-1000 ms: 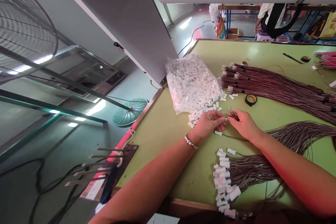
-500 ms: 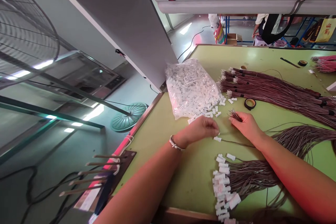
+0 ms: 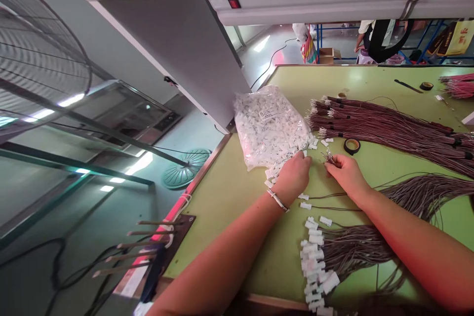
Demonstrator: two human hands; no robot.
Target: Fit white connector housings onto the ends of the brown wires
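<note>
My left hand is at the front of the loose white connector housings, its fingers bent together. White pieces show at the fingertips, but what lies between them is hidden. Pinched in my right hand is a small bunch of brown wires with bare metal terminals pointing left. Two wires with white housings on their ends lie on the table below the hands. Nearer me rests a brown wire bundle with many white housings stacked along its end.
A clear plastic bag of housings lies behind my left hand. Brown wire bundles, a black tape roll and pink wires are on the green table. A pegged rack sits at the left edge. A person is beyond.
My left hand has moved up and right to the loose housings. A second housing-tipped wire now lies beside the first below the hands. My right hand stays nearly in place.
</note>
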